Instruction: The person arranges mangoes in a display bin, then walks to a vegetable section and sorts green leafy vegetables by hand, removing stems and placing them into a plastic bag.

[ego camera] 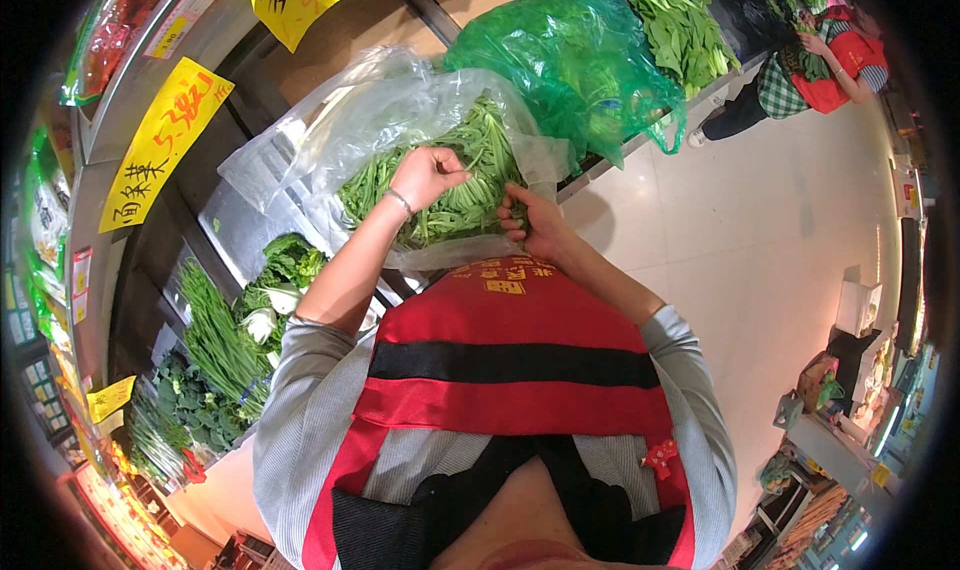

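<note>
A large clear plastic bag [375,124] lies open on the display counter. Narrow-leaved green vegetables [480,131] fill it in a loose heap. My left hand [431,178] is over the middle of the heap, with thumb and forefinger brought together close to the leaves. At the heap's right edge, my right hand [538,223] has its fingers curled beside the greens and the bag's rim. Whether either hand grips a stem cannot be made out. The near side of the bag touches or almost touches my red apron [510,390].
A green plastic bag [555,60] of vegetables lies beyond, beside loose leafy greens [675,26]. Chives [221,330] and broccoli-like greens [199,401] lie left. Yellow price signs [165,146] hang along the shelf. Another person [817,82] holds greens at far right, beside the tiled floor [705,217].
</note>
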`<state>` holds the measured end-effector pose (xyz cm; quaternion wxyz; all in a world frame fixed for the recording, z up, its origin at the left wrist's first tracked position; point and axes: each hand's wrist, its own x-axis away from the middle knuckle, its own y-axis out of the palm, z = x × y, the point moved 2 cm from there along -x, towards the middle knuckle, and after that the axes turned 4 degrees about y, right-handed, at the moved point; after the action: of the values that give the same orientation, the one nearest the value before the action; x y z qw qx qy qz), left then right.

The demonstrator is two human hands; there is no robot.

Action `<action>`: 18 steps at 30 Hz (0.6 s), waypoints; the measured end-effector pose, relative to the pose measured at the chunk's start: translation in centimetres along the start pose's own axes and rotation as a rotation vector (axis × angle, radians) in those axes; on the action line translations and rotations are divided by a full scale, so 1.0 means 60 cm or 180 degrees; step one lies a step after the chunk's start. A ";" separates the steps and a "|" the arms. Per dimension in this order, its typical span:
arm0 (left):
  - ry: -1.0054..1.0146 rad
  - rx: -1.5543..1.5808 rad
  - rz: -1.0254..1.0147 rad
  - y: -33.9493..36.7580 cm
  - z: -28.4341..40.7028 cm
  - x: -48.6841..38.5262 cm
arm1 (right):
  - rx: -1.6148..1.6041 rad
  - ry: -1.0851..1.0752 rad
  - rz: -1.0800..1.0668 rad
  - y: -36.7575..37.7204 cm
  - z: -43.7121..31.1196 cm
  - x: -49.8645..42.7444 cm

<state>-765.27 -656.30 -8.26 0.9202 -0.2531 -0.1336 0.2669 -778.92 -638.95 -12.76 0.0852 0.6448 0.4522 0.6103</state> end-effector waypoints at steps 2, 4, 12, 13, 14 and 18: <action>0.0029 0.0141 0.0043 0.014 0.020 0.024 | 0.0176 0.0034 0.0046 0.008 0.002 -0.001; 0.0309 0.0197 0.0164 0.039 0.048 0.049 | 0.0378 0.0049 0.0182 0.017 0.006 -0.001; 0.1044 -0.0407 0.0167 0.074 0.117 0.069 | 0.0068 -0.0020 -0.0239 0.010 0.004 0.002; 0.1076 -0.0232 0.0184 0.064 0.116 0.065 | 0.0076 -0.0040 -0.0124 0.001 0.001 0.005; 0.1405 -0.0340 0.0600 0.046 0.116 0.051 | 0.0065 -0.0059 -0.0223 -0.005 -0.001 0.009; 0.0955 -0.0589 0.0711 0.005 0.105 0.019 | -0.0021 -0.0075 -0.0286 -0.023 -0.003 0.036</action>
<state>-766.89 -652.95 -3.01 0.8673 -0.3868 0.0099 0.3133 -780.06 -636.77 -12.12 0.1200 0.6307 0.4776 0.5997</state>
